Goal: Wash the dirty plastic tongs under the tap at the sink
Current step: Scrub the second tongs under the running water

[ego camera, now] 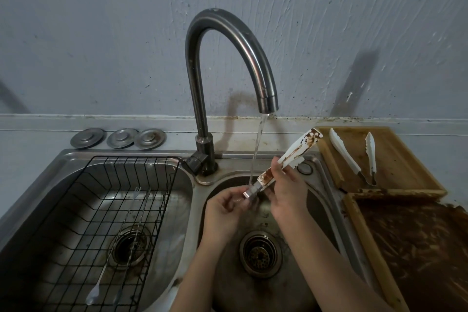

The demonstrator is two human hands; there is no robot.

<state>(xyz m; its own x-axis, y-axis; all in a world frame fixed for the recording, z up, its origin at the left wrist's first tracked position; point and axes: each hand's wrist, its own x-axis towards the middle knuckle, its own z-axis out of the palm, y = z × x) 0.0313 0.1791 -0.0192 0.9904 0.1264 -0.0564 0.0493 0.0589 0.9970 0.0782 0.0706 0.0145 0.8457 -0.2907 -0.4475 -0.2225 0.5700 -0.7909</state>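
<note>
Tongs: I see the dirty tongs (291,159) held over the right basin (314,200), tilted, smeared white tips up and to the right, metal hinge end down and to the left, right at the foot of the water stream (258,144).
Right hand: my right hand (283,192) is wrapped around the middle of the tongs, fingers curled over the arms.
Left hand: my left hand (225,208) sits just left of the hinge end, fingers curled toward it; I cannot tell whether they pinch the metal or only touch it.
Hands together: the two hands are close, meeting at the lower end of the tongs.
Tap: the tap (228,58) arches over the right basin and water runs from its spout.
Left basin: a black wire rack (83,200) sits inside it, with a long spoon (101,278) and a thin fork (136,213) lying in the rack.
Ledge: three round metal plugs (119,137) lie side by side behind the left basin.
Desk, right side: a wooden tray (390,159) carries two other tongs (354,157); nearer me, a second tray (417,243) is coated in brown mess.
</note>
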